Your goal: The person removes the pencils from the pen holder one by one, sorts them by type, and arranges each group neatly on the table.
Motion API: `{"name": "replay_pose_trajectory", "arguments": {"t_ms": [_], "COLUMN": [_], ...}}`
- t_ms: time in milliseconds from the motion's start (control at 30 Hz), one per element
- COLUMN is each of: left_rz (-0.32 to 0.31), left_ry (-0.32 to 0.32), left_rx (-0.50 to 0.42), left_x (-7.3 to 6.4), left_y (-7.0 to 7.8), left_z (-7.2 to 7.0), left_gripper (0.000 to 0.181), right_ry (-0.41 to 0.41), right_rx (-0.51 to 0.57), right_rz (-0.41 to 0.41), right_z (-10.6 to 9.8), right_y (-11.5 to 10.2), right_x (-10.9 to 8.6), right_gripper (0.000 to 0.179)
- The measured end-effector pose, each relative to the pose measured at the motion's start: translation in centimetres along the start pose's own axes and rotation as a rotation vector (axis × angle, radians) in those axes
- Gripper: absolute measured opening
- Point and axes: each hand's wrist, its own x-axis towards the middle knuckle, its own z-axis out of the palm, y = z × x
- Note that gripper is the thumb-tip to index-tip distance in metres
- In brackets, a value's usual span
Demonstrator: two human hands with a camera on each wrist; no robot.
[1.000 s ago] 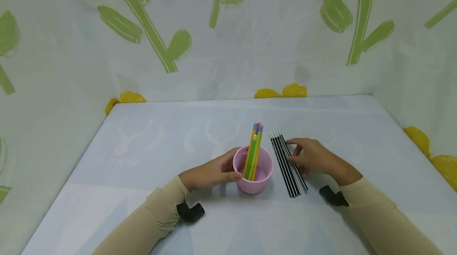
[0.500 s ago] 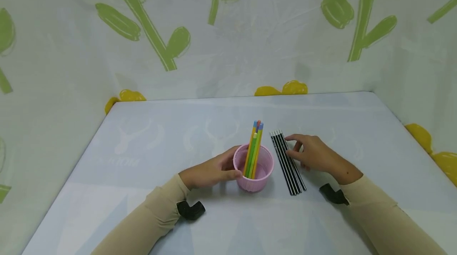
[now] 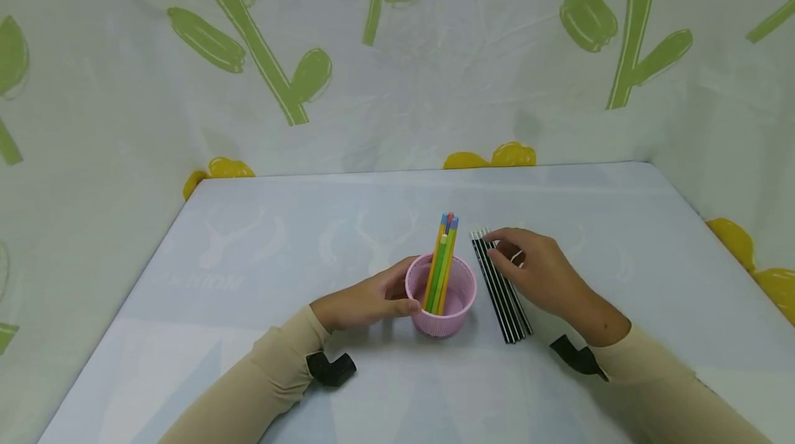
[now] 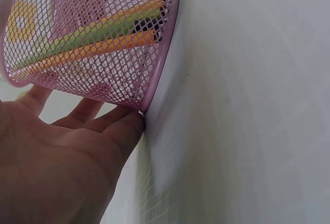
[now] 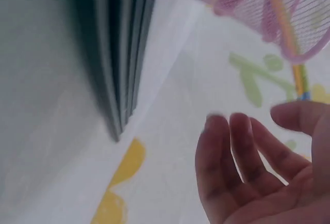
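Fingers of the left hand (image 3: 366, 302) are curled round the pink cup (image 3: 437, 325), thumb at its near rim.

Head view: cup upright on the table (image 3: 379, 396), just below and right of frame centre. Coloured pencils (image 3: 441, 275) lean in it, upper ends above the rim. Black pencils (image 3: 504, 299) lie side by side just right of the cup. Right hand (image 3: 543, 271) is over their upper part, fingers bent, thumb and index apart; can't tell from here if a fingertip touches. Beige sleeves (image 3: 261, 375) at lower left and lower right; leaf-print wall (image 3: 472, 57) across the top.

Left wrist view: mesh cup upper left, pencils showing through it, fingers against its lower side. Table surface fills the right.

Right wrist view: right hand lower right, thumb and fingers apart, nothing pinched. Black pencils upper left, blurred; cup upper right.
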Motion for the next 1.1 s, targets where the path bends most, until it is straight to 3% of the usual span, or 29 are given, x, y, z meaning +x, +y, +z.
{"name": "replay_pose_trajectory", "arguments": {"t_ms": [200,433,533,667,733,833,1100], "left_rz": [0.015,0.012,0.015,0.013,0.017,0.033,0.033], "left_ry": [-0.004,-0.003,0.003,0.009,0.005,-0.009,0.001], "left_rx": [-0.004,0.007,0.007,0.002,-0.002,-0.012,0.006], "left_x": [0.2,0.2,0.0,-0.2,-0.3,-0.2,-0.1], "left_y": [-0.1,-0.2,-0.1,-0.1,-0.2,-0.4,-0.2], "left_z": [0.0,0.0,0.1,0.1,0.2,0.2,0.1], "left_gripper": [0.076,0.073,0.072,0.073,0.073,0.072,0.069], "right_ry": [0.08,0.115,0.054,-0.131,-0.189,-0.215,-0.223], "right_rx": [0.028,0.104,0.166,0.279,0.332,0.371,0.35], "right_rz": [-0.066,-0.057,-0.012,0.039,0.026,-0.015,-0.091], "right_z": [0.5,1.1,1.5,2.4,2.7,2.9,3.1], "right_y": [-1.5,-3.1,-3.7,-4.2,-4.1,-3.9,-3.3], "right_x": [-0.5,-1.0,-1.4,-1.9,-2.0,-2.2,-1.8], "right_gripper": [0.028,0.03,0.038,0.058,0.066,0.076,0.087]}}
